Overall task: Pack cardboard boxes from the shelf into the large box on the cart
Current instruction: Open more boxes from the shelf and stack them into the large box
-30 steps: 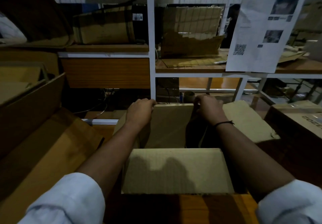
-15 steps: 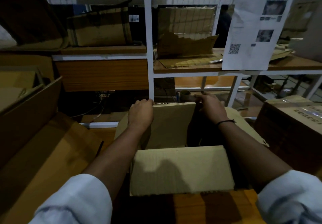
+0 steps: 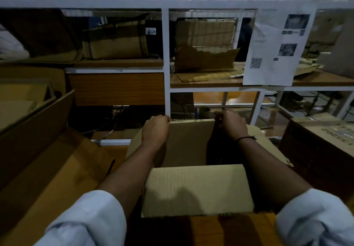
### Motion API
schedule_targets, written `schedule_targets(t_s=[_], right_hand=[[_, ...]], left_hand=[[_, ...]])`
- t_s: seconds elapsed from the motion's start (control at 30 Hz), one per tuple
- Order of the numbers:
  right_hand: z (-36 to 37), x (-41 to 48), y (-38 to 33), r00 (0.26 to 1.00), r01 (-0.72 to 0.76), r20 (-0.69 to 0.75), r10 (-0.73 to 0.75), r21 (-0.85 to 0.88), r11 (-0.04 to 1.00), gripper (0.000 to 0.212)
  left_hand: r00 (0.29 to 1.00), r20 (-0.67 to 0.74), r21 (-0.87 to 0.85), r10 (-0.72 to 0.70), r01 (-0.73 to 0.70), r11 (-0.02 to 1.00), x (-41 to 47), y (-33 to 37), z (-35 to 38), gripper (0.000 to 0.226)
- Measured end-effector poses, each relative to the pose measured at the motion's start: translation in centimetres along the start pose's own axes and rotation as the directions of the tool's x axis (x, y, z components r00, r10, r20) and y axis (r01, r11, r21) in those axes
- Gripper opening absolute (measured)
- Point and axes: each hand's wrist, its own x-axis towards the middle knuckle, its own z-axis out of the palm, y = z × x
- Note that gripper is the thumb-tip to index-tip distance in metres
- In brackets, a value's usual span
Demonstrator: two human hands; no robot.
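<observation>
An open cardboard box (image 3: 188, 142) stands in front of me with its flaps spread; the near flap (image 3: 197, 190) lies pale and flat towards me. My left hand (image 3: 156, 129) grips the top edge of the far flap at its left corner. My right hand (image 3: 230, 123) grips the same edge at its right corner, a dark band on its wrist. The box's inside is dark and I cannot tell what it holds. On the white shelf rack (image 3: 165, 60) sit a brown box (image 3: 115, 41) and a torn cardboard box (image 3: 206, 52).
A large open carton (image 3: 42, 150) with a raised flap lies at my left. A taped brown box (image 3: 321, 142) stands at the right. A printed paper sheet (image 3: 275, 46) hangs from the rack. Cables lie under the lower left shelf.
Both hands keep their hold on the far flap. The view has tilted up slightly, showing more of the rack's top.
</observation>
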Motion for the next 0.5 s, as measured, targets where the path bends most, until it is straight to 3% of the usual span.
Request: schedule_targets(t_s=[0.37,0.5], right_hand=[[0.1,-0.1,0.7,0.999,0.023,-0.050,-0.023,0.010,1.000,0.017],[-0.4,-0.1,0.9,1.000,0.031,-0.002,-0.031,0.008,0.999,0.018]], left_hand=[[1.000,-0.015,0.055,0.026,-0.025,0.998,-0.6,1.1,-0.9,0.025],[0.998,-0.066,0.039,-0.021,0.024,0.999,-0.7,1.4,-2.2,0.022]])
